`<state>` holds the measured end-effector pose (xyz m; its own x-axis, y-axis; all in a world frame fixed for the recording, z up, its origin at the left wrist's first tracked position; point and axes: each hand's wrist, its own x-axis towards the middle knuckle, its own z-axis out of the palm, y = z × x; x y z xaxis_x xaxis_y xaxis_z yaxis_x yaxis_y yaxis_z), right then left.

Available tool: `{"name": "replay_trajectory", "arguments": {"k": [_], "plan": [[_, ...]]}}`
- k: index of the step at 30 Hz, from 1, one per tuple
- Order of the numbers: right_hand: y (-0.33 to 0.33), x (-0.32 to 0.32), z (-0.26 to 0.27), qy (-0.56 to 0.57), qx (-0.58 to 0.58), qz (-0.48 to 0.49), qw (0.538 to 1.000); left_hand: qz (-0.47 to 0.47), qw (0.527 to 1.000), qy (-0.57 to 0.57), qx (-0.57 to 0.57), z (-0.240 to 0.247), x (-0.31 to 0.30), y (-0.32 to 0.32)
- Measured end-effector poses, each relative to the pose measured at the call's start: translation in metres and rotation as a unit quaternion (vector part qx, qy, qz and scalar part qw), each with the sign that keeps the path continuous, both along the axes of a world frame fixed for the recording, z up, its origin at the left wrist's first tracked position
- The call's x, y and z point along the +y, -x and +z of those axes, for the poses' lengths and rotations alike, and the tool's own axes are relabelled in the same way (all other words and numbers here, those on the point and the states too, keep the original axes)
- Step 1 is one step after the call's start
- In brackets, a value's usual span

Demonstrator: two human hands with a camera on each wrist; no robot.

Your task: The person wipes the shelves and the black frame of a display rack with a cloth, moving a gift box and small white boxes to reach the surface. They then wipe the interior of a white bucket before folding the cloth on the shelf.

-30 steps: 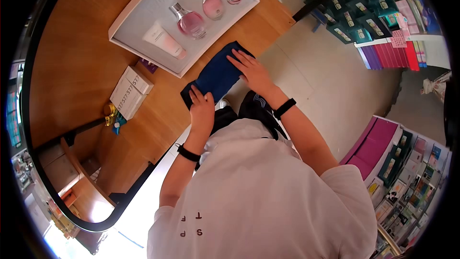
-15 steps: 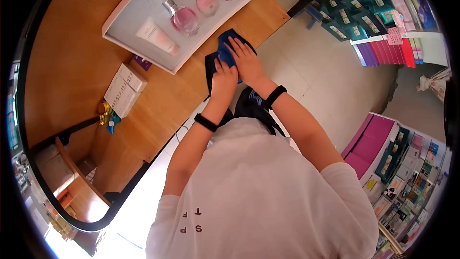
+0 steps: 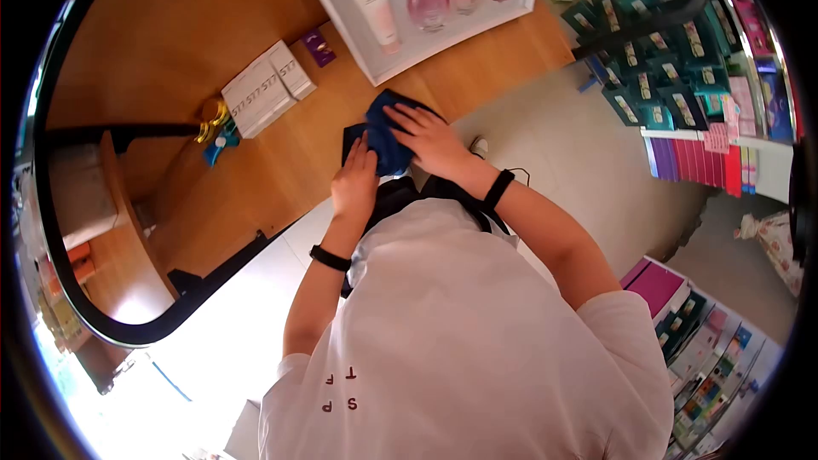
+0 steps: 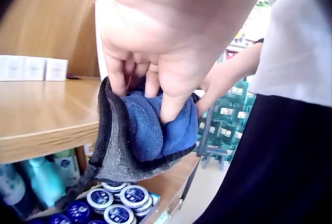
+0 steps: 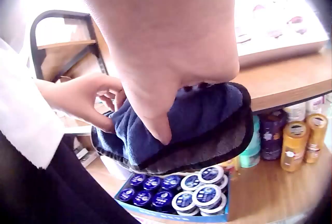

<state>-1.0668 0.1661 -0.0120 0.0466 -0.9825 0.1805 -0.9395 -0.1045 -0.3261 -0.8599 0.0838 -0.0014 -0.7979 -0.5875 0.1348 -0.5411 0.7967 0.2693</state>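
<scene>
Both hands hold a folded blue towel at the front edge of the wooden shelf. Its reverse is grey with a dark border, as the left wrist view shows. My left hand pinches the towel's left part, thumb and fingers sunk into the blue pile. On the other side, my right hand grips it with the thumb over the near face; most of those fingers are hidden behind the towel in the right wrist view. The fold bulges up between the two hands.
On the wooden shelf stand a perfume gift set and white boxes. Below it, the right wrist view shows a tray of round tins and yellow bottles. Green boxes are stacked at the right.
The towel was spread flat under both hands, then was gathered into a fold as they came together. The left hand now sits a little farther from the right. The head view has turned.
</scene>
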Motion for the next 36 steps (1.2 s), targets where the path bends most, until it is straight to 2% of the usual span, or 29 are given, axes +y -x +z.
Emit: {"name": "replay_trajectory", "arguments": {"k": [3,6,8,13,15,16,18,19,21,24,27,31,34,36], "plan": [[-0.040,-0.026,-0.003,0.014,-0.016,0.074,0.997,0.114,0.991,-0.069,-0.023,0.000,-0.002,-0.051],[-0.078,-0.049,-0.005,-0.003,-0.026,0.138,0.990,0.198,0.978,-0.058,-0.019,0.000,0.000,-0.096],[-0.096,-0.058,-0.009,-0.002,-0.025,0.159,0.987,0.273,0.960,-0.037,-0.036,-0.005,0.002,-0.126],[-0.141,-0.077,-0.017,0.013,-0.037,0.193,0.980,0.372,0.926,-0.006,-0.062,-0.001,-0.003,-0.175],[-0.158,-0.084,-0.023,0.037,-0.015,0.192,0.981,0.419,0.901,-0.083,-0.071,0.004,-0.005,-0.180],[-0.164,-0.086,-0.026,0.038,-0.015,0.195,0.980,0.422,0.900,-0.083,-0.071,-0.001,-0.004,-0.180],[-0.171,-0.088,-0.022,0.058,-0.009,0.184,0.981,0.389,0.918,0.021,-0.074,-0.011,-0.003,-0.175],[-0.167,-0.088,-0.016,0.059,-0.009,0.183,0.981,0.388,0.918,0.023,-0.074,-0.012,-0.004,-0.174],[-0.149,-0.089,-0.004,-0.025,-0.086,0.239,0.967,0.367,0.926,0.037,-0.075,-0.011,-0.005,-0.168],[-0.129,-0.085,-0.012,-0.008,-0.079,0.264,0.961,0.318,0.944,0.018,-0.088,-0.006,-0.005,-0.156],[-0.103,-0.073,-0.011,-0.018,-0.093,0.242,0.966,0.253,0.963,0.012,-0.092,-0.007,-0.003,-0.129],[-0.050,-0.043,-0.006,-0.032,-0.093,0.186,0.978,0.181,0.981,0.011,-0.074,-0.009,0.001,-0.085],[-0.005,-0.015,-0.006,-0.012,-0.142,0.107,0.984,0.130,0.987,0.016,-0.088,-0.005,0.002,-0.052],[0.024,0.008,-0.005,-0.005,-0.134,0.048,0.990,0.088,0.993,-0.008,-0.080,0.002,0.005,-0.027]]}}
